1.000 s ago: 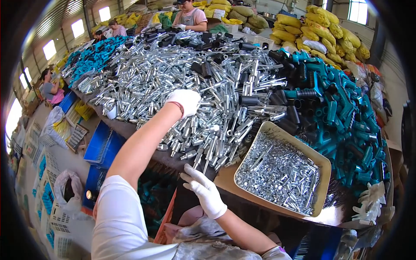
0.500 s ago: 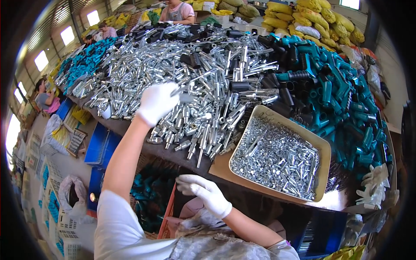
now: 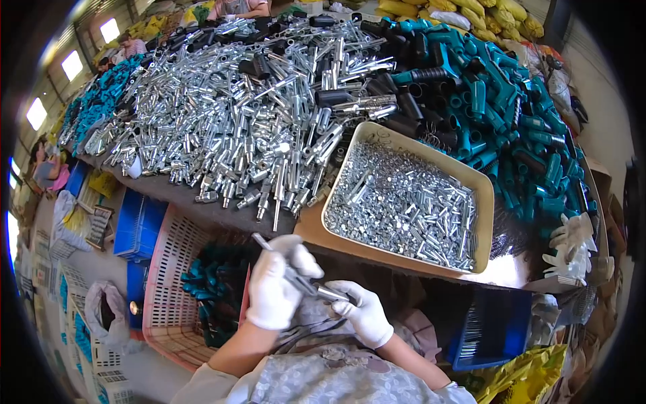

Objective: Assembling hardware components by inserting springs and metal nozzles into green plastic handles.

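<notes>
Has white crates (image 3: 108,360) at lower left, cut short by the dark fisheye rim, then a pink basket (image 3: 171,269) tucked partly under the table (image 3: 243,221), with dark teal parts lost in shadow inside. Wraps the left hand (image 3: 270,296) around a slim metal rod (image 3: 301,281) at lower centre, hiding much of the shaft; points one end to the upper left, with the long axis slanting down to the right. Pinches a short bright cylinder (image 3: 331,294) in the right hand (image 3: 363,316), tilting it slightly down to the right and covering the far end. Cannot tell one joined piece from two. Has a cream tray (image 3: 486,236) right of centre.
</notes>
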`<state>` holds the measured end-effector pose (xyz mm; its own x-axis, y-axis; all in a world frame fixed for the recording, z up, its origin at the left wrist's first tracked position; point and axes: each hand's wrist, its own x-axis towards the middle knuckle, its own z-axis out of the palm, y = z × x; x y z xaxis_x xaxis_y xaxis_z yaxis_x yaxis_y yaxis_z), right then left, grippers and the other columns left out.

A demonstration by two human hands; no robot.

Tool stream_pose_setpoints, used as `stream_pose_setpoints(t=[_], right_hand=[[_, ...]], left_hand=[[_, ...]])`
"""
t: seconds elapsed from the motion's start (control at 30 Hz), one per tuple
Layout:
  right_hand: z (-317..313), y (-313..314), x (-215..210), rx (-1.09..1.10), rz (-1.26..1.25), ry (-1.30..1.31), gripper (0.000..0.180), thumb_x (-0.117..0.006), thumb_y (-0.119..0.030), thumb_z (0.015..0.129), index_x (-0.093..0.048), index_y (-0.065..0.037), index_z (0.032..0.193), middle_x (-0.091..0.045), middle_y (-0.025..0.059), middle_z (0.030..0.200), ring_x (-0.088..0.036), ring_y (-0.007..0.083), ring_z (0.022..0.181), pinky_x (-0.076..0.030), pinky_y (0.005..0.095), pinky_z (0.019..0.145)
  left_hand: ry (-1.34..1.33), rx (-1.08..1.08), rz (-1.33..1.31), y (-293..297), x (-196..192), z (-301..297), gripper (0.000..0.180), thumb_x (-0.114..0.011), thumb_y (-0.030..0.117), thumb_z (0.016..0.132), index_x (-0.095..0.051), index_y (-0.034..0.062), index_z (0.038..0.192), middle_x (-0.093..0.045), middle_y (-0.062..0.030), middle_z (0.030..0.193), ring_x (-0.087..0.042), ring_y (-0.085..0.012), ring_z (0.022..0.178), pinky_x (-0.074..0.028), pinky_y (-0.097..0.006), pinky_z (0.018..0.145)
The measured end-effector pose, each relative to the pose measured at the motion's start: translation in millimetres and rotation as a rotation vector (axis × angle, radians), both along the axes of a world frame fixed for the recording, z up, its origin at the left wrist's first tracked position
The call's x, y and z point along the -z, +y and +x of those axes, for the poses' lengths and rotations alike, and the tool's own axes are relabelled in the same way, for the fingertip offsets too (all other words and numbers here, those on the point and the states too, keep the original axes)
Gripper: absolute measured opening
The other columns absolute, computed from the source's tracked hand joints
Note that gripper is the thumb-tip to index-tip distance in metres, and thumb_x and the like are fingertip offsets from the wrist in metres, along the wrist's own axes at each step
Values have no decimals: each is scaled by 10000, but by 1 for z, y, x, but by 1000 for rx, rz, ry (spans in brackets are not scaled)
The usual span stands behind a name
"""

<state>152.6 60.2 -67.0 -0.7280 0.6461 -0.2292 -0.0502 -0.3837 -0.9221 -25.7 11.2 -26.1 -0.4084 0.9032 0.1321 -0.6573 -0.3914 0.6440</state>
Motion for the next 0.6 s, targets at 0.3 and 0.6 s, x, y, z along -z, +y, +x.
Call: stream_pose_setpoints(t=[0.3,0.6], right_hand=[[14,8,-5,-67,-389,385,645,-608,-529,937,-559,25,1265,-584,18,797,-522,111,647,-407,242,586],[5,11,17,21,-428,342,483,-518,-380,1016,-560,34,1261,-607,110,804,-553,185,677,-459,308,633]], left_hand=[[269,383,-267,4,10,32,555,-509,387,1028,-465,-52,1364,-615,-170,1236,-637,-197,1032,-532,-298,876],[795,-231,-310,71,-66,-39,382,-529,39,967,-500,22,1348,-614,-69,958,-574,-97,691,-513,-246,636]])
